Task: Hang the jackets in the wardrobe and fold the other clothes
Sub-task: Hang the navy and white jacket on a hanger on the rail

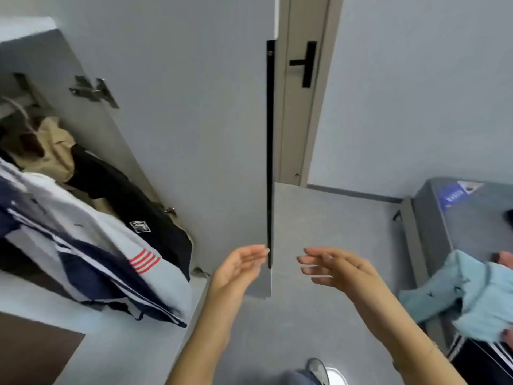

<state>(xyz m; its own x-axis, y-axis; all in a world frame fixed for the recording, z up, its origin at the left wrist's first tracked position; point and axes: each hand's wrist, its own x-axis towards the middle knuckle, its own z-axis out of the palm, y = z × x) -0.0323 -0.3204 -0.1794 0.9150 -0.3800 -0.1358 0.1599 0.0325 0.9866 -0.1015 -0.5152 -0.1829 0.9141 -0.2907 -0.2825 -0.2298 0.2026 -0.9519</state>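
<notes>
Both hands were empty. Left hand (241, 269) was loose with straight fingers, fingertips at or just touching the black edge strip (269, 151) of the open wardrobe door (194, 120); real contact couldn't be confirmed. Right hand (337, 269) was also relaxed, fingers extended, in the air just right of that edge and gripping nothing.

Hanging looked mostly done, going by the wardrobe contents on the left:
- white/navy jacket (91, 245) with red stripes on the sleeve, nearest the camera
- black jacket (133, 201) with a small white patch, behind it
- tan jacket (52, 145) further back, near the rail (14, 105)

A hanger hook showed at the rail, but blur made it impossible to tell whether every jacket sat on a hanger or was just draped.

Folding looked not started, or at least unfinished. On the grey bed (469, 218) at far right lay a light blue garment (472, 293), crumpled and hanging over the edge. A dark garment with white stripes (483, 359) sat below it at the frame edge, also unfolded. There may have been more clothes out of frame.

My read: the hands were between steps at the door, probably closing it or turning toward the bed. The remaining work was the bed pile.
</notes>
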